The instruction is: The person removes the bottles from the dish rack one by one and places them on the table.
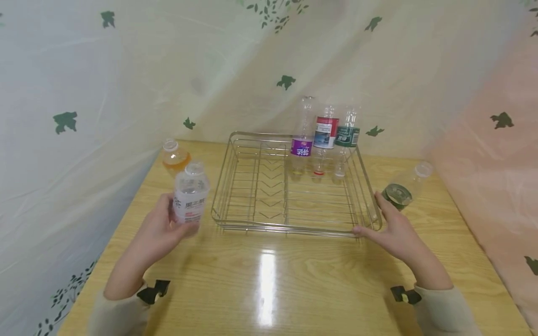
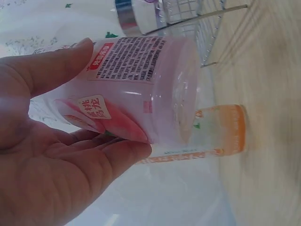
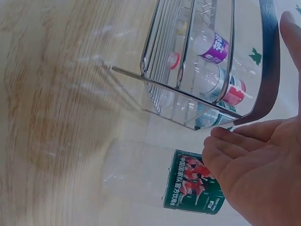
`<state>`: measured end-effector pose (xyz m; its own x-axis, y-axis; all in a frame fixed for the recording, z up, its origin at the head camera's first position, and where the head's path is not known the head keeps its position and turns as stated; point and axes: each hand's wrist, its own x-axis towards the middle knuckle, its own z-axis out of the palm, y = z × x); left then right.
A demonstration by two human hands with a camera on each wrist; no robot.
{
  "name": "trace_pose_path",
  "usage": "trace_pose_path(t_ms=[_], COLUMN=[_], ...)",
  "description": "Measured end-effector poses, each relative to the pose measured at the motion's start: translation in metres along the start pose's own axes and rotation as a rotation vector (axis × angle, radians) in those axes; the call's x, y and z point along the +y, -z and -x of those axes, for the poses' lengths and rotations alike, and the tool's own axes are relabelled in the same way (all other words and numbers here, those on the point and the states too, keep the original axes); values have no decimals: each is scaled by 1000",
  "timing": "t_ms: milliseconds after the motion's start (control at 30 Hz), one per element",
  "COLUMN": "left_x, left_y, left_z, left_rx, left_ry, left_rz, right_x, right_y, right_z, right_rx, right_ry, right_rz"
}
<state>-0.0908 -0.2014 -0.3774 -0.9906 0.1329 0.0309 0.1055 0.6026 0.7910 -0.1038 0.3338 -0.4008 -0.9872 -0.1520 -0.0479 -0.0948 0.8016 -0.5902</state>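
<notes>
Two pale sleeves (image 1: 445,310) reach across the glossy wooden table (image 1: 319,284), leaf-patterned sheeting (image 1: 210,70) behind. The left hand (image 1: 159,228) curls round a labelled bottle (image 1: 191,196), lifted left of the wire rack (image 1: 286,228); the right hand (image 1: 397,231), fingers fairly straight, touches the rack's near right corner. Only the left wrist view shows the label's pink fruit picture (image 2: 124,125).

A pale desk (image 1: 311,280) with yellowish wood grain spreads across the lower part of the head view, a bright vertical streak of reflected light (image 1: 266,287) shining on its near half. Behind it and at both sides hangs creased, light-coloured sheeting (image 1: 189,84), bluish on the left, cream in the middle and pinkish on the right, printed with scattered dark green shapes (image 1: 65,122) and leafy sprigs (image 1: 277,11).
</notes>
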Motion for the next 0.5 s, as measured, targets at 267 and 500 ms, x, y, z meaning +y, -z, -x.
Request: trace_pose_path(t_ms=[267, 500], left_x=[-22, -36], left_y=[-1, 0], left_z=[-8, -18], left_rx=[-7, -2], left_ry=[23, 37], left_rz=[61, 92], right_x=[2, 3], right_y=[-1, -1], right_z=[0, -2], right_rx=[-10, -7], right_ry=[-10, 2], right_rz=[-25, -48])
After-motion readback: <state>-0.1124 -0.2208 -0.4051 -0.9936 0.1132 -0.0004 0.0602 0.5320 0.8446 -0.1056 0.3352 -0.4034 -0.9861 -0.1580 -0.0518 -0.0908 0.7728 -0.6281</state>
